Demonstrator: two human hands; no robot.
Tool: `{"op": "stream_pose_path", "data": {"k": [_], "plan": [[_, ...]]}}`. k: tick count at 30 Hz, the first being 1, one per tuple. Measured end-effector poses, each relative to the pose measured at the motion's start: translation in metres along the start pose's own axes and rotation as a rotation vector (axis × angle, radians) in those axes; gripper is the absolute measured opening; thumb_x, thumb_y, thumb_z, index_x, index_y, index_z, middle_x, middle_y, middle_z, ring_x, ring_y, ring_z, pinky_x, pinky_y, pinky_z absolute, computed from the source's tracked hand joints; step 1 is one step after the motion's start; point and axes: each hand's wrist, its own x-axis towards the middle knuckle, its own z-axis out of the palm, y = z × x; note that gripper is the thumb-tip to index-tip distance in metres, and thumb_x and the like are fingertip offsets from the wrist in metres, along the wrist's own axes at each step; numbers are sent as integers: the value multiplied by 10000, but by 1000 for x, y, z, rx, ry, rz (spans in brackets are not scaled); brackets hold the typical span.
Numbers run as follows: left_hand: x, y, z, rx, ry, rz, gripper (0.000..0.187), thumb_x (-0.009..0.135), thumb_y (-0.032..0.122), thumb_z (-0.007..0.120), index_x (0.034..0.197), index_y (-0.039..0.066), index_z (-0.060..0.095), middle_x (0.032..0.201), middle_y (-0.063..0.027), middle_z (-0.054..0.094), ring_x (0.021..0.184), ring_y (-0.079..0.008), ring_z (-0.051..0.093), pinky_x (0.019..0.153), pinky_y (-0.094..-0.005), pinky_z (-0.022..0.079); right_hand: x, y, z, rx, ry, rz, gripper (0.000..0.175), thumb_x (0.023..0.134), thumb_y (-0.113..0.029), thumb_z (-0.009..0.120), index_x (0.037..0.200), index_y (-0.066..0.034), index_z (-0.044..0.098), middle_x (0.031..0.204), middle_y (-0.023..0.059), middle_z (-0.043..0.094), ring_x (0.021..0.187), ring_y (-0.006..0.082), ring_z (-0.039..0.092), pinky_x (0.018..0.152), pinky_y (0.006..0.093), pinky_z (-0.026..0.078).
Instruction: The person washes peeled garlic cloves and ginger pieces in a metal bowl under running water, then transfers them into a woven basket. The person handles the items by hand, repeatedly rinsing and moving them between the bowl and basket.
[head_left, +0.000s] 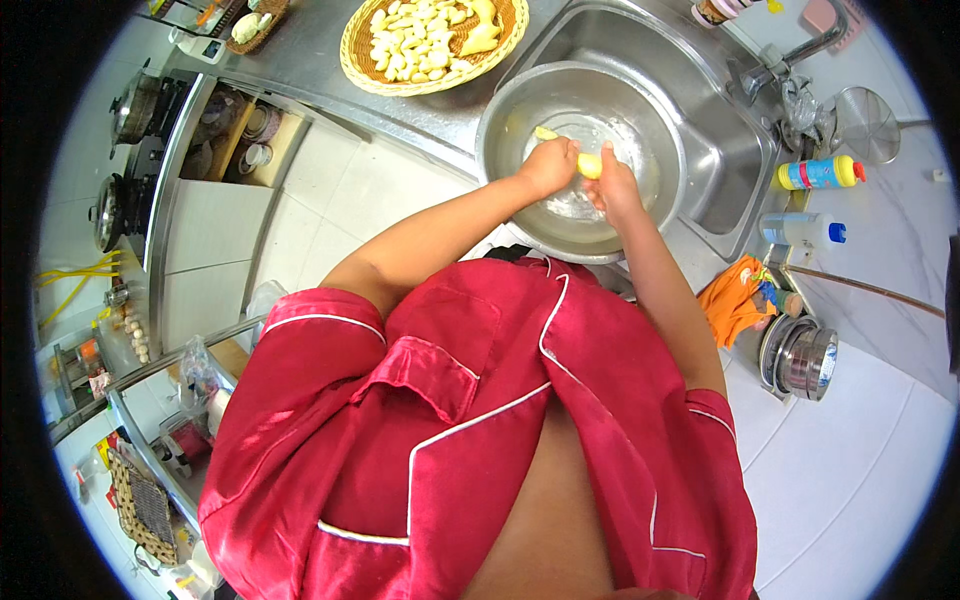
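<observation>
Both of my hands are over a wide stainless steel basin (499, 150) that holds a little water. My right hand (618, 184) grips a smooth yellow piece (589, 166), perhaps peeled ginger, with the thumb pointing up. At the other end of this piece, my left hand (550, 166) has its fingers curled and closed against it. Another small yellow piece (545, 133) shows just beyond my left hand; whether it is held or lies in the basin, I cannot tell. My fingers hide part of the grip.
A wicker basket (352, 64) of pale peeled cloves and a larger ginger-like root stands on the steel counter. The basin overlaps the sink (720, 210). Right of it are a faucet (795, 56), a yellow-and-blue bottle (821, 173), a clear bottle (799, 228) and an orange cloth (731, 304).
</observation>
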Motion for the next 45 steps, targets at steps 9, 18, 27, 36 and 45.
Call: {"op": "stream_pose_path", "data": {"k": [9, 18, 27, 36, 45], "plan": [[-7, -7, -6, -293, -340, -151, 299, 859, 185, 515, 1080, -7, 574, 702, -116, 601, 593, -224, 571, 553, -326, 459, 41, 18, -33, -177, -151, 213, 435, 925, -445, 377, 855, -31, 489, 610, 85, 503, 478, 208, 515, 448, 319, 427], [5, -12, 16, -87, -74, -472, 231, 811, 159, 570, 982, 31, 657, 884, -157, 661, 792, -255, 634, 729, -338, 483, 25, 29, -16, -1133, 16, -756, 363, 865, -364, 533, 788, -11, 497, 667, 125, 570, 672, 330, 613, 596, 422, 475], [-7, 13, 9, -1412, -249, -370, 146, 938, 96, 422, 1038, 36, 510, 1065, -112, 551, 986, -195, 546, 855, -301, 469, 18, 7, -15, 27, -151, 90, 437, 872, -431, 360, 623, -93, 483, 452, -23, 342, 349, 98, 288, 327, 284, 224], [16, -14, 32, -656, 120, -279, 291, 955, 271, 395, 958, 8, 520, 830, -109, 600, 655, -185, 585, 582, -329, 500, 1, 15, 10, -675, 230, -529, 442, 921, -400, 326, 946, -37, 576, 670, 165, 597, 606, 319, 586, 592, 411, 456], [4, 14, -5, -1314, -90, -953, 458, 958, 320, 208, 1210, -3, 412, 1230, -147, 477, 1135, -298, 462, 981, -489, 331, 36, 14, -22, -980, 334, -398, 441, 920, -381, 359, 1016, -5, 568, 877, 236, 628, 848, 386, 605, 766, 440, 464]]}}
